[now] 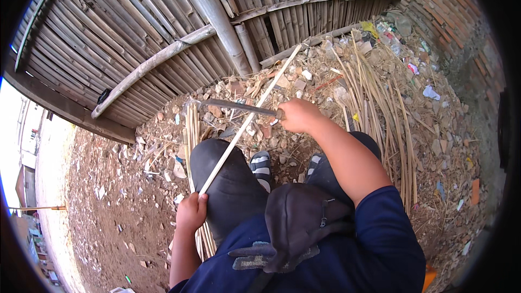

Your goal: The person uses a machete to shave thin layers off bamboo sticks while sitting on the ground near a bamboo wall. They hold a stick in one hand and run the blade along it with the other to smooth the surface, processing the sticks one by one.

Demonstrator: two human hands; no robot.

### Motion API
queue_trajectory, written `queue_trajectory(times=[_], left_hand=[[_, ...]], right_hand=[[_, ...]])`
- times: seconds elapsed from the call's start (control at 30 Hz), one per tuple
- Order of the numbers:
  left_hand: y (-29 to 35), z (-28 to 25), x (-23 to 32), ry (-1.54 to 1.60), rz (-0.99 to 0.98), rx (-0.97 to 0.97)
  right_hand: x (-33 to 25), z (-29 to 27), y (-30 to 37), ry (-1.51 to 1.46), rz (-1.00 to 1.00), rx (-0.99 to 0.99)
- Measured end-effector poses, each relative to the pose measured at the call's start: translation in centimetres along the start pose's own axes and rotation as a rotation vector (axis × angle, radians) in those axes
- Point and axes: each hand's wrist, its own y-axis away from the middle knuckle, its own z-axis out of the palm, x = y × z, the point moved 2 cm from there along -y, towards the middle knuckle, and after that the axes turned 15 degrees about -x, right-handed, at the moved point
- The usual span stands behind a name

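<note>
A long pale bamboo strip (226,154) slants across my left thigh, its far end toward the bamboo wall. Its near end is gripped in my left hand (191,214), thumb along the strip. My right hand (300,115) is closed round the handle of a long-bladed knife (233,106). The dark blade points left and crosses the strip about halfway along; whether it touches the strip I cannot tell. Beside my left leg lies a narrow bundle of bamboo strips (192,130), partly hidden by the leg. Another, wider-spread pile of strips (374,114) lies to my right.
A bamboo wall (152,27) with a thick post (217,16) stands ahead. A brick wall (450,5) rises at the right. Stones and litter (431,93) cover the ground by the walls, with bare soil (119,211) to my left. A dark bag (304,222) rests at my lap.
</note>
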Motion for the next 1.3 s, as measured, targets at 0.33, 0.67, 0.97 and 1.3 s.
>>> queue_trajectory(times=[0.33,0.67,0.97,1.3], left_hand=[[-0.6,-1.0,-0.7,0.000,0.002,-0.032],[-1.8,0.4,-2.0,0.029,0.064,-0.033],[0.3,-0.9,-0.7,0.041,-0.007,-0.133],[0.5,-1.4,0.1,0.064,-0.026,-0.162]], right_hand=[[4.6,0.6,-2.7,-0.067,0.098,0.040],[8.6,0.4,-4.0,-0.248,0.081,0.262],[1.7,-0.3,-0.3,-0.094,-0.005,0.029],[3.7,-0.1,-2.5,-0.186,-0.042,0.025]])
